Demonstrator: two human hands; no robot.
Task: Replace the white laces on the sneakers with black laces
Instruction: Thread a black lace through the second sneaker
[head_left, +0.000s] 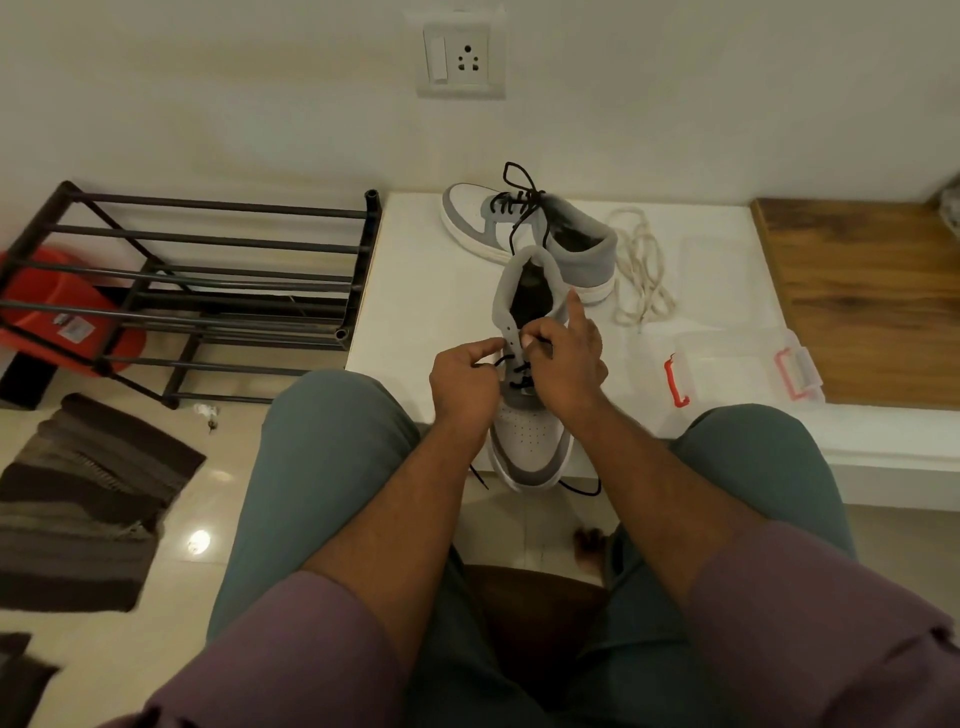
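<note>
Near sneaker (530, 431) at worktop (415, 291) front edge, toe overhanging. Left hand (464, 387), grip curled, pinches black lace (511, 375) at eyelets. Right hand (566, 364) pinches lace end, index finger raised. Second sneaker (488, 218), black-laced, toward back edge. White laces (641, 270) piled beside it, right.

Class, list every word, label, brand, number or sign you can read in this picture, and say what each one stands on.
No text can be read anywhere in this view.
Small grey sticker on the red plastic tub: print too small and blurred to read.
White and grey sneaker being laced: no readable brand.
White wall switch and socket plate: no markings legible.
</note>
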